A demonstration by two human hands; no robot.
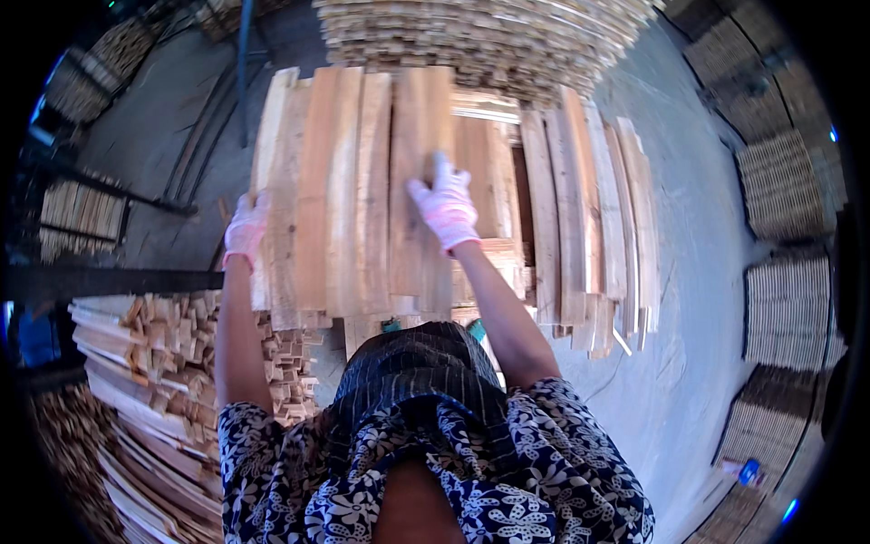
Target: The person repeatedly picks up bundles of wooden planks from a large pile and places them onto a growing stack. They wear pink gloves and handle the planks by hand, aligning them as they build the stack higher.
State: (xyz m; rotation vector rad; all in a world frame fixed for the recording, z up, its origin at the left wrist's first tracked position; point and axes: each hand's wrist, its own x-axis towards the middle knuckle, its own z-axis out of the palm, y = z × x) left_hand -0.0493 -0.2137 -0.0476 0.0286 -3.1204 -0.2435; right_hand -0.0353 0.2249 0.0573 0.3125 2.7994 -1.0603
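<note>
Several pale and reddish wooden boards [328, 195] lie side by side on top of a stack in front of me, their long sides running away from me. My left hand [245, 228], in a pink and white glove, rests against the outer left edge of this row, fingers stretched along the wood. My right hand [449, 208], gloved alike, lies at the row's right edge with thumb and fingers spread, touching a brown board [412, 181]. Past that hand, lower boards [485, 172] show in a gap. Another group of boards [589, 208] lies to the right of it.
A tall stack of thin boards [489, 41] stands just beyond. At the lower left is a big pile of cut wood [154, 363], beside a dark metal bar [118, 282]. Bundled board stacks [787, 308] line the right side, across the grey floor [693, 245].
</note>
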